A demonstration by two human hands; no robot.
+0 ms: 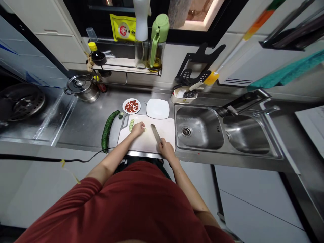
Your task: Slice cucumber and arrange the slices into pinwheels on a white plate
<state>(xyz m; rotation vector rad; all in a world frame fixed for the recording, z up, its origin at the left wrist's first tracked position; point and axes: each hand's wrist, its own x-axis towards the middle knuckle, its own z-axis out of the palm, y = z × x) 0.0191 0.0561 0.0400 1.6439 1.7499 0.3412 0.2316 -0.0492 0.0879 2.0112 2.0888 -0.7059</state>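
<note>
While right hand (167, 149) wraps closed around kitchen knife (156, 133), blade angled down over white cutting board (163, 133), left hand (138, 129) rests curled on board; whether it holds anything, cannot tell. Cucumber slices (131, 125) just left of left hand; long cucumber (107, 131) beside board, further left.

Dark green bumpy cucumber (107, 131), pale green slices (131, 125), rust-red shirt (101, 206).

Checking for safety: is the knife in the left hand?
No, the knife is gripped in the right hand, while the left hand rests on the cutting board.
</note>
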